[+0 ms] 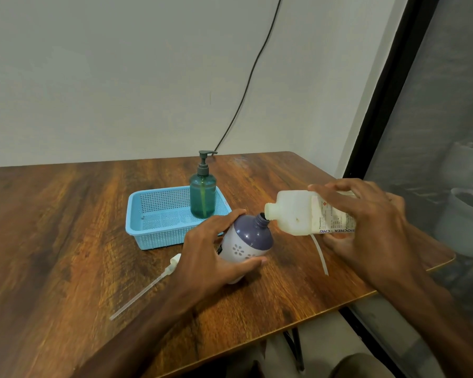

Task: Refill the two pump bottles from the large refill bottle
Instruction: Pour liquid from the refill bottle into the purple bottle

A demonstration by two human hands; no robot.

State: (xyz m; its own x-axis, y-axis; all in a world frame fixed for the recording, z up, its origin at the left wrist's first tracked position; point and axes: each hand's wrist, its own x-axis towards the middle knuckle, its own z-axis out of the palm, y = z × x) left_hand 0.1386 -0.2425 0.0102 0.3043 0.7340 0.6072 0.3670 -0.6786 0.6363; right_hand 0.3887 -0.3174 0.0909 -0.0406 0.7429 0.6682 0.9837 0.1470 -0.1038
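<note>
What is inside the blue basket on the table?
Only the green pump bottle shows inside the blue basket, upright at its right end. The basket's near right corner is covered by the left hand and the purple bottle, so that part cannot be checked.

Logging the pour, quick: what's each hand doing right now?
Left hand: holding the purple pump bottle, tilted.
Right hand: holding the white refill bottle, tipped sideways.

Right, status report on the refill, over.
Left hand grips purple bottle, tilted, pump off. Right hand tips refill bottle, mouth at its neck. Teal bottle in basket, pump on. Nothing blocking the pour.
</note>
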